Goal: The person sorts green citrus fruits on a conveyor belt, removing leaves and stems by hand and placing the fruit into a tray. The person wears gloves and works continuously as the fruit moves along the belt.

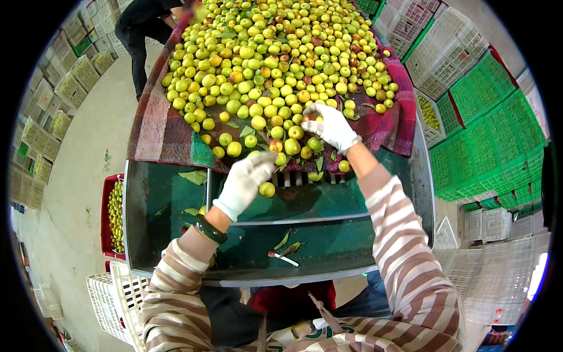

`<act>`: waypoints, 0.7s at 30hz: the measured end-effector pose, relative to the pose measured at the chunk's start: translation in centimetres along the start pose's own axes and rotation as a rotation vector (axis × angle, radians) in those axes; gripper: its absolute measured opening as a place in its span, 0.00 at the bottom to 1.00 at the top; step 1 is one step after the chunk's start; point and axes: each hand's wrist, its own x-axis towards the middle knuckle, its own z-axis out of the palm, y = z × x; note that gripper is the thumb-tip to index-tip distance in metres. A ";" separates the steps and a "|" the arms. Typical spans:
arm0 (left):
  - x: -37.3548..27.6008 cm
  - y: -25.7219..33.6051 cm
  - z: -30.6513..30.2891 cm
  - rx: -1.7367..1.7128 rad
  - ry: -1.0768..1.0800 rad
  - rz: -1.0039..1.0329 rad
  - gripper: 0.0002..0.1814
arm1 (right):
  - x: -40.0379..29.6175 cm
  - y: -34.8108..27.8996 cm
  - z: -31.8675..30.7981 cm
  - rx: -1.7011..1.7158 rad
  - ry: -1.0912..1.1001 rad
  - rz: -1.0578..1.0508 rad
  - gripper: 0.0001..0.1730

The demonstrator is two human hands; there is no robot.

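Observation:
Round yellow-green fruits (264, 66), which look like jujubes, cover a plaid blanket (149, 127) on a sorting table (308, 207). Some bear reddish patches, and loose leaves lie among them. My left hand (248, 178), in a white glove, is over the blanket's near edge, beside a single fruit (267, 189). Its fingers are blurred and its palm is hidden. Farther forward on the right, my gloved right hand (332, 127) has its thumb and fingers bent around a reddish fruit (309, 118); whether it grips the fruit is unclear.
Leaves and a white stick with a red end (283, 258) lie in the table's front trough (343, 246). A red crate of fruit (115, 215) stands left. Green crates (492, 141) are stacked right, white crates (33, 149) far left. Another person (143, 31) bends at the far left side.

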 end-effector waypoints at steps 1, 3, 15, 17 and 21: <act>0.0 0.0 -0.1 -0.531 0.050 -0.152 0.26 | -1.6 -3.2 0.7 0.288 -0.001 0.125 0.24; 0.2 2.2 0.8 -0.857 0.123 -0.244 0.35 | -3.4 -6.3 2.7 0.281 0.138 -0.198 0.25; -0.3 2.6 -1.8 -1.162 0.188 -0.214 0.22 | 6.7 -5.6 6.3 -0.108 0.340 -0.619 0.14; -0.5 2.6 -2.1 -1.195 0.178 -0.221 0.21 | 12.8 -2.6 3.8 -0.359 0.465 -0.386 0.16; 0.1 2.6 -1.1 -1.150 0.163 -0.283 0.19 | 20.5 3.7 -0.7 -0.776 0.255 -0.220 0.21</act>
